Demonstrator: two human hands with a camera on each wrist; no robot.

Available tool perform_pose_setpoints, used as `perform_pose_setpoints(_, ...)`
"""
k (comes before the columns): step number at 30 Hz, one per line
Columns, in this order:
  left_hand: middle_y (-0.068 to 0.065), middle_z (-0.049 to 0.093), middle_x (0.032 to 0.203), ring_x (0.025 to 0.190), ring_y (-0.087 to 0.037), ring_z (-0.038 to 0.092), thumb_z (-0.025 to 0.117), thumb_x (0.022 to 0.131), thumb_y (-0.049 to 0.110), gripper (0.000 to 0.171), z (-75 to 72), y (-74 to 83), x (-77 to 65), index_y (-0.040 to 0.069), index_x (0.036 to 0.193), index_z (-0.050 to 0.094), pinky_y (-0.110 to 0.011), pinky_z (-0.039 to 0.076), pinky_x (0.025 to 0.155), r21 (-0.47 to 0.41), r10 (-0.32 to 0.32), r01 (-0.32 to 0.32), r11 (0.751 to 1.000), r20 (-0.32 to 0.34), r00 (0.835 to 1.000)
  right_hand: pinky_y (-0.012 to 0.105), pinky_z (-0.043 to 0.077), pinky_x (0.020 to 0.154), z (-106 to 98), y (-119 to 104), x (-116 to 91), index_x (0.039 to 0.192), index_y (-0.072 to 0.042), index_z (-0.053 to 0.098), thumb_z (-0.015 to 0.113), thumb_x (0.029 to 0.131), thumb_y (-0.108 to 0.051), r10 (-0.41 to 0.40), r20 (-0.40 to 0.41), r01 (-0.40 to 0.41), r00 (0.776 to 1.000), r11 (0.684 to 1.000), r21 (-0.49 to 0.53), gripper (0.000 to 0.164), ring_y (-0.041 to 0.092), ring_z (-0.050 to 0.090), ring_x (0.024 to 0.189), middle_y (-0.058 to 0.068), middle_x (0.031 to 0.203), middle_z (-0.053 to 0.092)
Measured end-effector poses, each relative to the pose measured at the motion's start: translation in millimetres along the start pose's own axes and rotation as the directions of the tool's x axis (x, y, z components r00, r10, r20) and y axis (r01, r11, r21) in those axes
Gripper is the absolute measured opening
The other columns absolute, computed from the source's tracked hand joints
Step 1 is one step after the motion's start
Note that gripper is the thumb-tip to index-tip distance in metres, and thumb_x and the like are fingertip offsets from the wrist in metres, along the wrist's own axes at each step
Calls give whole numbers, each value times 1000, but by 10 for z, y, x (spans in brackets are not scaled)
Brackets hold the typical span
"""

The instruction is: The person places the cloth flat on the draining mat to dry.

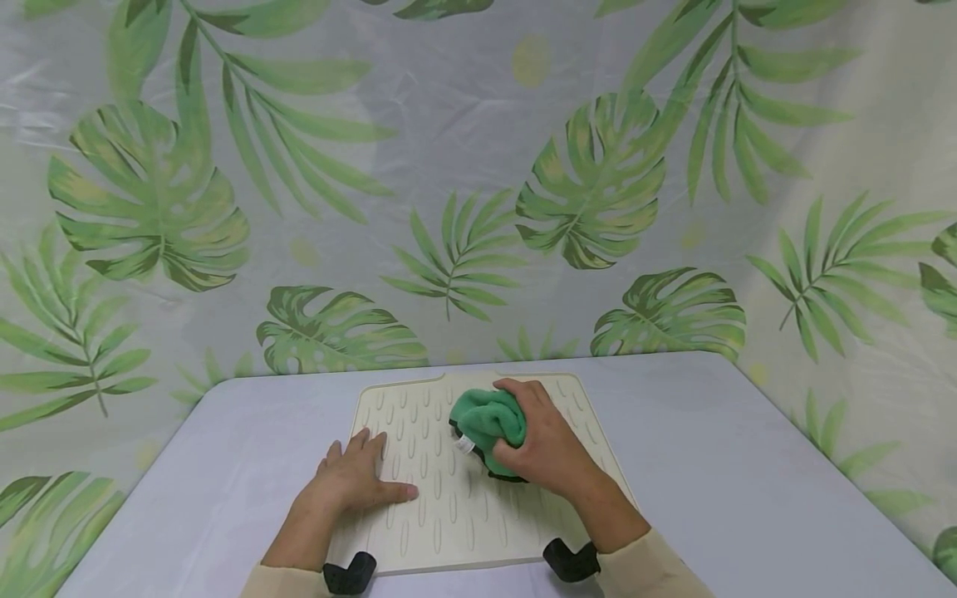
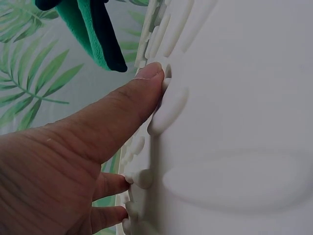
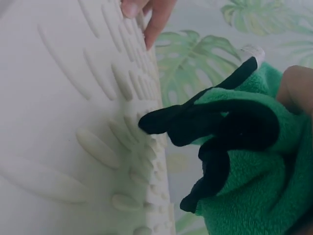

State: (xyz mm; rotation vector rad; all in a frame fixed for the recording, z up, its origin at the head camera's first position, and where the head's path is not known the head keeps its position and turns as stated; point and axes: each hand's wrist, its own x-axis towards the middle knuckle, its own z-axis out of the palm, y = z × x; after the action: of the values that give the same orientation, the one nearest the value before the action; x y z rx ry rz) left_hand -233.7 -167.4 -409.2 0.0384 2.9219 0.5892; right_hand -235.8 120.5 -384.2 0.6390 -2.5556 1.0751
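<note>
A bunched green cloth with dark edging and a small white tag is gripped in my right hand, over the right half of a cream ribbed mat. In the right wrist view, folds of the cloth hang close to the raised ribs; whether they touch is hard to tell. My left hand rests on the mat's left side with fingers spread. Its thumb lies against the ribs in the left wrist view.
The mat lies on a white-covered table. Behind the table hangs a curtain printed with green leaves. Black bent pieces sit at both wrists, near the mat's front edge.
</note>
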Motion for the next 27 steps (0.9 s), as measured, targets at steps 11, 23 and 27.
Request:
perform_pose_setpoints(11,-30,30,163,145,-68,17,84,71,65,111,-6,0,0,2,153,43,-76,22,117,6,5,-5,1000,4,1000,45,54,95,134,3,-7,152,-18,42,82,87,-21,7,6,-7,1000,1000,-22,76,19,58,113,5,134,54)
perform_pose_setpoints(23,-29,30,163,145,-68,18,83,71,66,111,-6,-1,1,3,154,43,-76,23,116,8,4,-4,1000,11,1000,54,49,107,215,2,-31,153,-20,44,80,90,-35,88,242,-77,966,996,-55,74,30,56,133,9,148,53)
perform_pose_setpoints(27,-29,30,163,145,-68,18,83,71,66,111,-12,3,-8,2,154,42,-76,23,116,8,4,-4,1000,11,1000,56,49,106,216,24,-38,154,-23,43,77,92,-38,106,283,-87,953,993,-78,73,32,56,133,11,149,53)
